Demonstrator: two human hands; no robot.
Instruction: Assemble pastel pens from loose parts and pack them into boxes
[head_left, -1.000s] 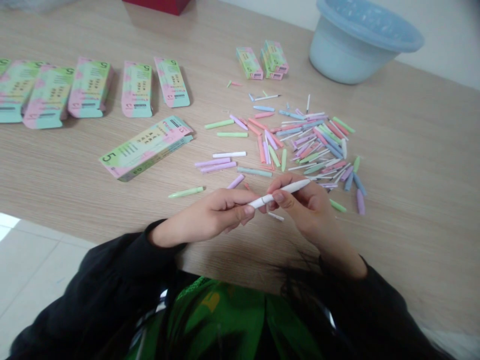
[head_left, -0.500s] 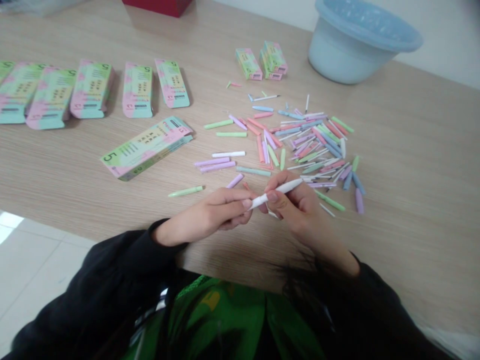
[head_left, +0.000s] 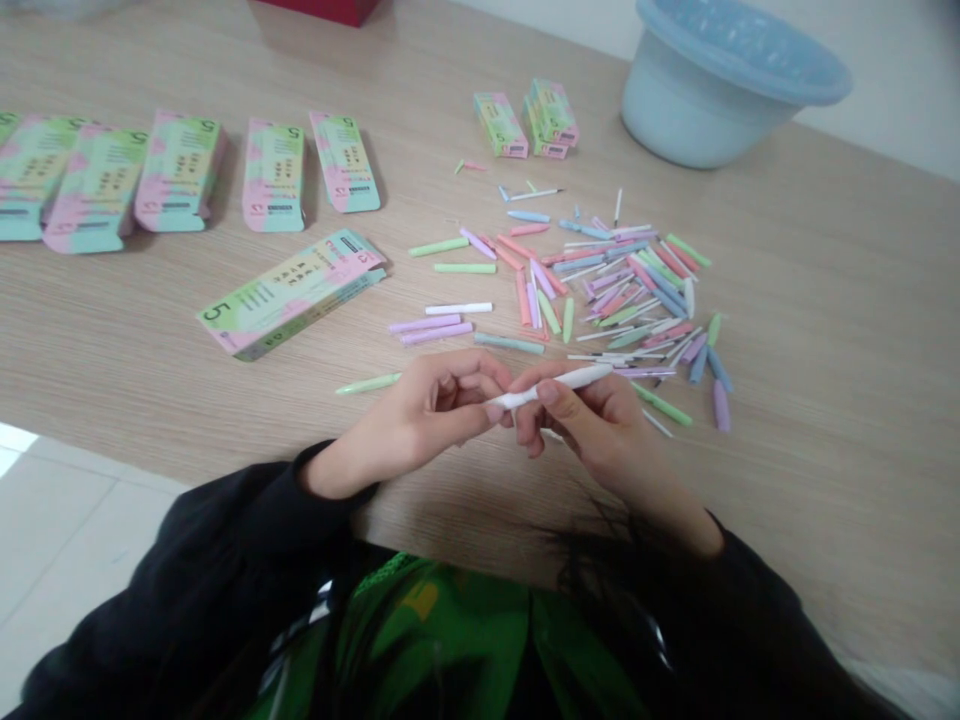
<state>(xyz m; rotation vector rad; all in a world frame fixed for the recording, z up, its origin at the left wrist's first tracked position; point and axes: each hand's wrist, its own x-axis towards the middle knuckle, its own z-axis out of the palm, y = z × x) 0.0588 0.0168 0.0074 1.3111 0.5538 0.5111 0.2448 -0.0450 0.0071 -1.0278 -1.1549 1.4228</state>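
Both hands meet over the near part of a wooden table [head_left: 825, 330]. My left hand [head_left: 427, 415] pinches the near end of a white pen [head_left: 559, 384] with thumb and fingertips. My right hand [head_left: 592, 420] is closed round the pen's middle, and its far end sticks out to the right. Just beyond the hands lies a scattered pile of pastel pen parts [head_left: 615, 285]: barrels, caps and thin refills. A light green pen [head_left: 367, 383] lies left of my left hand.
A long pastel box marked 5 [head_left: 289, 295] lies left of the pile. Several more such boxes [head_left: 180, 175] stand in a row at the far left, and small ones [head_left: 525, 125] behind the pile. A light blue basin [head_left: 720, 80] sits at the far right.
The hands have drawn closer together and my left fingers have shifted along the pen's end. The pen now lies flatter than a second ago.
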